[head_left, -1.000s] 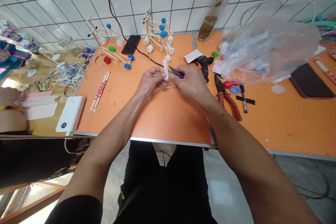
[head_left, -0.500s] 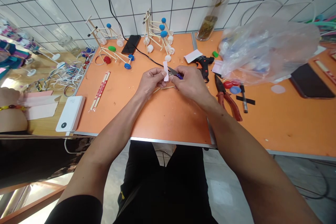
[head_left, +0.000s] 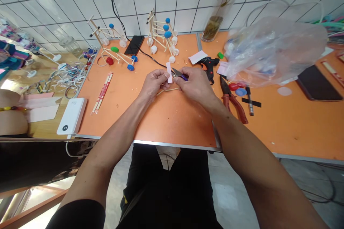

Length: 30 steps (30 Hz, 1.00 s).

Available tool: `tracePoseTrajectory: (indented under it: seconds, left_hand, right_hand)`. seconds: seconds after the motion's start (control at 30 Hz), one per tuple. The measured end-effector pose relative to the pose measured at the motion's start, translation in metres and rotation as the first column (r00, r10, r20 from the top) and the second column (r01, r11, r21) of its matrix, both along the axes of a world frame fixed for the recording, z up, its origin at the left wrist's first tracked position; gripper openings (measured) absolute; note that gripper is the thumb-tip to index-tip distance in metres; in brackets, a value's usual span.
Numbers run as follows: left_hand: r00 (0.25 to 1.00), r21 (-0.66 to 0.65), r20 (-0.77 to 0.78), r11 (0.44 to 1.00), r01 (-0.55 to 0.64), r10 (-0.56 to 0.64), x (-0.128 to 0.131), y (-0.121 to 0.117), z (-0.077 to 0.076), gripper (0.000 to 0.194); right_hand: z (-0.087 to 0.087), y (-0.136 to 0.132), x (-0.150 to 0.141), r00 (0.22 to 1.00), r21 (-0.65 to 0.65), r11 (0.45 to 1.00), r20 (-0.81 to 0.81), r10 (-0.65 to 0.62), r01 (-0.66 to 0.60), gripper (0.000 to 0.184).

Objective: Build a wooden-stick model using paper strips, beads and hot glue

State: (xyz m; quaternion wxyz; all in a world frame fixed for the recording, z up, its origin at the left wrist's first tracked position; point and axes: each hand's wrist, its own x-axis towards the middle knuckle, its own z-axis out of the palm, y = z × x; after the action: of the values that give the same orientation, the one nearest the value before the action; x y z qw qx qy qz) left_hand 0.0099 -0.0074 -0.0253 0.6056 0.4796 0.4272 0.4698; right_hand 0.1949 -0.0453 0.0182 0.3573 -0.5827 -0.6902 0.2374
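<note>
1. Head view, hands: the left hand (head_left: 154,85) is curled, with thumb and forefinger pinching the lower part of a white paper strip (head_left: 168,72), which stands slightly tilted at 12 o'clock from that hand. The right hand (head_left: 197,86) is closed around purple-handled snips (head_left: 183,77), their blades just beside the strip at 9 o'clock from that hand. A thin wooden stick (head_left: 168,90) runs beneath the hands; I cannot tell whether either holds it.
2. Handling: the strip looks light and limp, best pinched near one end. The stick looks stiff but slender and perhaps brittle. The snips look light, safest taken by the purple handle.
3. Around the hands, on the orange tabletop (head_left: 150,125): stick-and-cap models (head_left: 160,32) at 11 o'clock, a hot glue gun (head_left: 209,68) at 2, red-handled pliers (head_left: 231,102) at 4, and wrapped chopsticks (head_left: 102,93) at 9.
4. Against the earlier frame: hands, strip and snips sit almost unchanged.
</note>
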Motion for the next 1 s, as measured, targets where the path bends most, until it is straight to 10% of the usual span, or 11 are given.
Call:
tracePoseTrajectory:
  seconds: [1.0]
  left_hand:
    - [1.0, -0.002, -0.004, 1.0, 0.003, -0.003, -0.001, -0.0008, 0.0, 0.034]
  right_hand:
    - [0.0009, -0.0002, 0.0022, 1.0, -0.011, 1.0, -0.005, 0.002, -0.002, 0.032]
